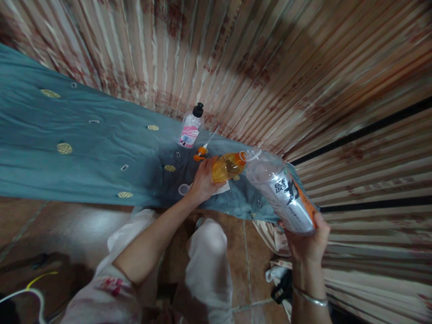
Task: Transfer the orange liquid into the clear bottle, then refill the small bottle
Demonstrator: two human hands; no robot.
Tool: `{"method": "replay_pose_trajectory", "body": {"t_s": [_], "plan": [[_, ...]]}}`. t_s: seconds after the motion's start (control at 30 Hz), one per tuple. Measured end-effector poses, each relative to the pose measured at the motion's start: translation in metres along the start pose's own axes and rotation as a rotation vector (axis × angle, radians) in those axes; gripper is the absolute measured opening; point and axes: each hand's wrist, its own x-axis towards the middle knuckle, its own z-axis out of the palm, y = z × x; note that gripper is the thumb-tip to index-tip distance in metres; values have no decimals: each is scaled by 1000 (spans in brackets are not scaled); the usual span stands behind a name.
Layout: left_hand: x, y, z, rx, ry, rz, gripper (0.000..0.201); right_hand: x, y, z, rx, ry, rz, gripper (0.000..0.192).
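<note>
My left hand [204, 180] is closed round a small bottle of amber liquid [229, 166], tipped with its orange neck to the right. That neck meets the mouth of a large clear plastic bottle [270, 171] with a silver and orange label. My right hand [312, 238] grips the large bottle near its base, holding it slanted with the mouth up and left. Beside my left hand an orange pump top [201, 153] with a clear tube lies on the teal cloth. Whether liquid is flowing between the two necks I cannot tell.
A clear bottle with a pink label and black cap [191, 128] stands behind the pump top. A round translucent lid [184, 189] lies near the front edge of the teal cloth [101, 153]. Pleated curtains [202, 54] hang behind and to the right. Dark items [282, 285] lie on the floor.
</note>
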Motion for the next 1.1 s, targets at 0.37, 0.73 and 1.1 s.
{"method": "replay_pose_trajectory", "body": {"t_s": [0.37,0.73,1.1], "plan": [[-2,-6,4,-26,35,15,81,0,0,0,1,-18,-6,48],[-2,2,0,-37,1,-57,83,0,-3,-1,-13,-5,-6,50],[-2,5,-4,-42,-33,-54,82,-1,-5,-1,-22,-34,-32,49]]}}
